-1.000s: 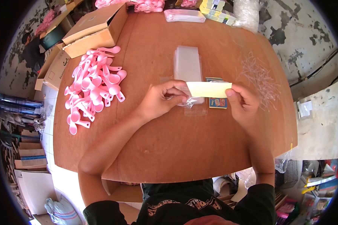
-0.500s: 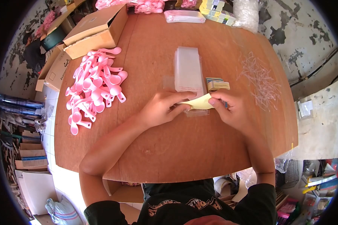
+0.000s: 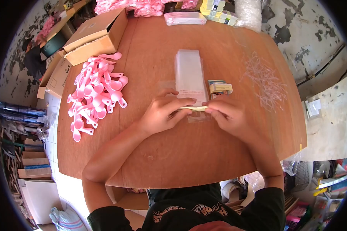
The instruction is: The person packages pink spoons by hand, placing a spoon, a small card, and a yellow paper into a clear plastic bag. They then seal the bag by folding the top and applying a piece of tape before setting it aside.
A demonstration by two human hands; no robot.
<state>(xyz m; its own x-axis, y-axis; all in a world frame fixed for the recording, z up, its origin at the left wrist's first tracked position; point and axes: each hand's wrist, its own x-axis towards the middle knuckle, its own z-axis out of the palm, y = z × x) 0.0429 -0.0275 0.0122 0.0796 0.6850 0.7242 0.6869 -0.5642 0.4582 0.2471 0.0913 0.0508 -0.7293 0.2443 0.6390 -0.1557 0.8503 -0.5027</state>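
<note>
Between my two hands is a pale yellow paper slip, seen nearly edge-on as a narrow strip. My left hand pinches its left end between thumb and fingers. At the right end, my right hand grips it the same way. Just beyond the fingers lies a stack of clear plastic sleeves, its near end partly covered by my hands. Right of the stack, close to my right hand, sits a small pile of printed cards, the top one curved.
Pink plastic spoons are heaped on the left of the wooden table. Behind them stands a cardboard box. Thin clear strips lie tangled on the right. Packs of yellow cards sit at the far edge.
The yellow slip, earlier showing its broad face, has turned and flattened to a thin strip. My right hand has shifted left, nearer my left hand.
</note>
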